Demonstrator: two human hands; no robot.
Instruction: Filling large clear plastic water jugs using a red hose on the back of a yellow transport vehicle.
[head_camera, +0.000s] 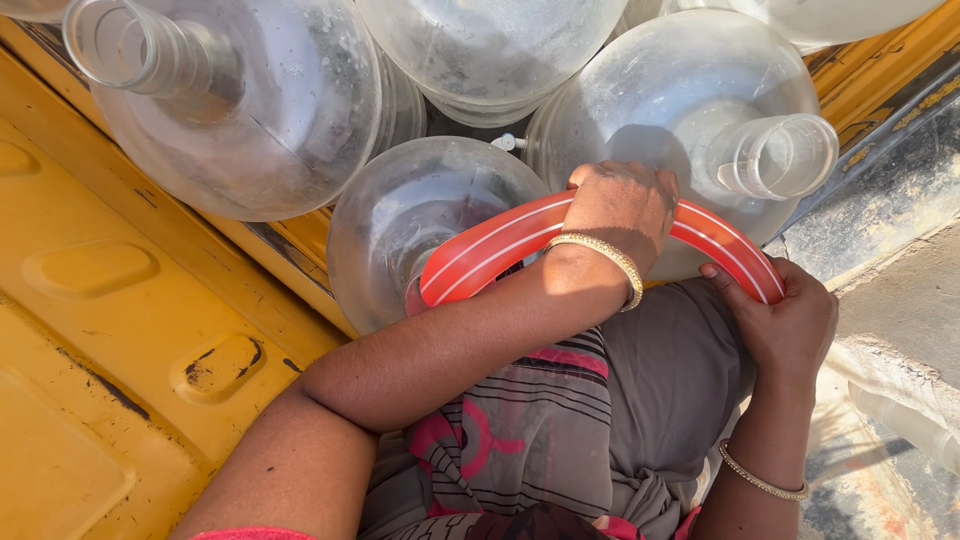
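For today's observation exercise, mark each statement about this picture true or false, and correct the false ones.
1. Both hands grip the red hose. True: the left hand holds its middle, the right hand its end.
2. The hose is plain blue. False: it is red with thin white stripes.
3. The hose leads into the middle bottle. True.
4. The big clear bottles are full to the brim. False: they look empty.
5. Each wrist wears a gold bangle. True: left bangle, right bangle.
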